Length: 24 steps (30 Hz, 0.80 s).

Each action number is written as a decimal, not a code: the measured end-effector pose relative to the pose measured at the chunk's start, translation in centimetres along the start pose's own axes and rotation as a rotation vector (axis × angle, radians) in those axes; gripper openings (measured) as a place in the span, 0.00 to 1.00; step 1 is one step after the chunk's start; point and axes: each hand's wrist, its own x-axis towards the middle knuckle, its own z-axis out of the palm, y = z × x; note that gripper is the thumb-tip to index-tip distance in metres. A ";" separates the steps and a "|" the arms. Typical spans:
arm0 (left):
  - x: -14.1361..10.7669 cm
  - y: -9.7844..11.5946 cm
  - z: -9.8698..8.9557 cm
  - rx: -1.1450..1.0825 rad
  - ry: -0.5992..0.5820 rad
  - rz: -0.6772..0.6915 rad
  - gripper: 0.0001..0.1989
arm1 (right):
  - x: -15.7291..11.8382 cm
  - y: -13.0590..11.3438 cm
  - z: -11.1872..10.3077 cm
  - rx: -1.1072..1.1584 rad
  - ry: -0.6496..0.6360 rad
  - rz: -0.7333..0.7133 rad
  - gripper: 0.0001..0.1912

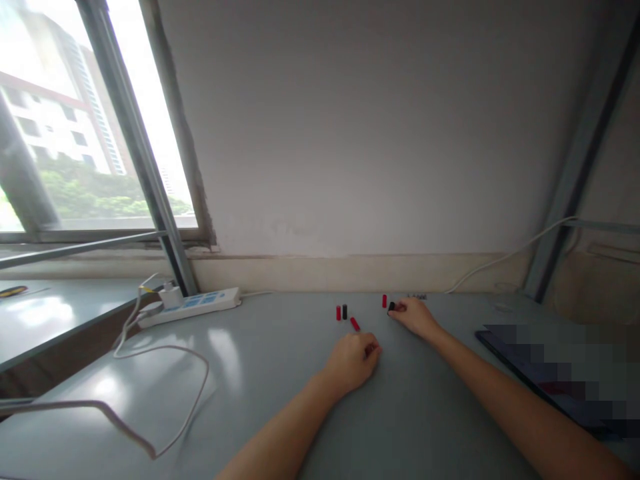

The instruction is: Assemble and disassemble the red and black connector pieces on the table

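Observation:
My right hand (413, 317) pinches a small black cylinder (391, 307) between thumb and fingertips, low over the grey table or touching it. Just beyond that cylinder stands a red cylinder (385, 301). To the left, another red cylinder (339, 313) and a second black cylinder (345, 311) stand upright side by side. A third red cylinder (355, 324) leans or lies at a slant right behind my left hand (353, 363). That hand rests on the table with its fingers curled in, and nothing shows in it.
On the left, a white power strip (200, 305) with a plug in it lies near the wall. Its cable (205, 373) loops over the table (260, 400). A dark flat object (520, 360), partly pixelated, lies at the right. Metal posts (575, 167) rise at both sides.

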 end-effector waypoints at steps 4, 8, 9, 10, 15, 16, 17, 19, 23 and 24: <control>-0.1 0.3 -0.2 0.021 -0.023 0.016 0.12 | 0.7 0.4 0.8 -0.007 0.026 0.023 0.08; -0.1 0.3 -0.2 0.033 -0.033 0.022 0.13 | 1.1 0.4 1.3 -0.018 0.033 0.024 0.07; -0.1 0.3 -0.2 0.035 -0.032 0.025 0.13 | 1.2 0.4 1.4 -0.022 0.033 0.029 0.07; -0.1 0.2 -0.1 0.037 -0.029 0.029 0.13 | 1.3 0.3 1.4 -0.027 0.030 0.037 0.06; -0.1 0.2 0.0 0.036 -0.015 0.049 0.13 | 1.4 0.2 1.5 -0.083 0.010 0.055 0.06; -0.1 0.2 0.0 0.035 -0.013 0.049 0.12 | 1.4 0.1 1.5 -0.098 0.010 0.047 0.06; -0.1 0.2 -0.1 0.034 -0.012 0.048 0.12 | 1.3 0.1 1.5 -0.112 0.009 0.042 0.06; -0.1 0.3 -0.1 0.030 -0.014 0.040 0.12 | 1.3 0.0 1.5 -0.137 0.007 0.045 0.06; -0.1 0.4 -0.2 0.025 -0.018 0.030 0.13 | 1.4 -0.2 1.5 -0.168 -0.002 0.057 0.06; -0.1 0.4 -0.2 0.027 -0.015 0.032 0.13 | 1.5 -0.1 1.6 -0.174 -0.004 0.052 0.05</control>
